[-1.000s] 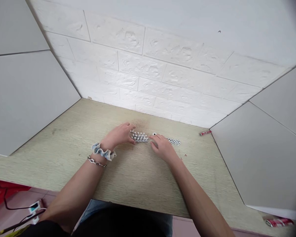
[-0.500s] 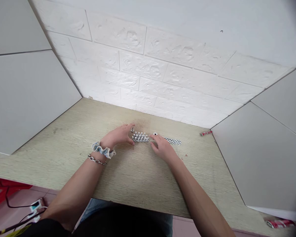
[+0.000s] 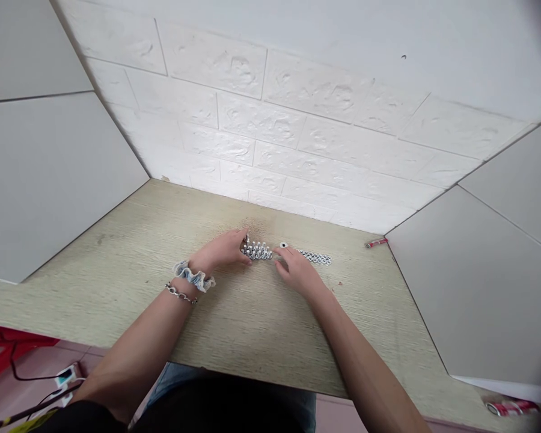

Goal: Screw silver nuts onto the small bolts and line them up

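At the far middle of the pale wooden desk (image 3: 130, 240), just before the white brick wall (image 3: 297, 120), a short row of bolts (image 3: 256, 251) stands upright on its heads, threaded shanks up and each piece touching or nearly touching its neighbour. The left hand (image 3: 223, 252), with a scrunchie (image 3: 193, 277) and a chain bracelet (image 3: 180, 294) at the wrist, lies with curled fingers at the left end of the row; its fingertips meet the end bolt, but whether they pinch it cannot be told at this size. The right hand (image 3: 300, 270) rests palm down with loose fingers and nothing in its grasp, its forefinger extended to the right end of the row. Beyond it a flat line of nuts (image 3: 316, 258) runs rightward, a small ring (image 3: 283, 245) lies just behind, and a red stick (image 3: 375, 243) sits well apart near the corner. Such bolts are judged to be light, rigid and smooth – easily toppled when stood on the head – and best taken by the shank between thumb and forefinger tips.
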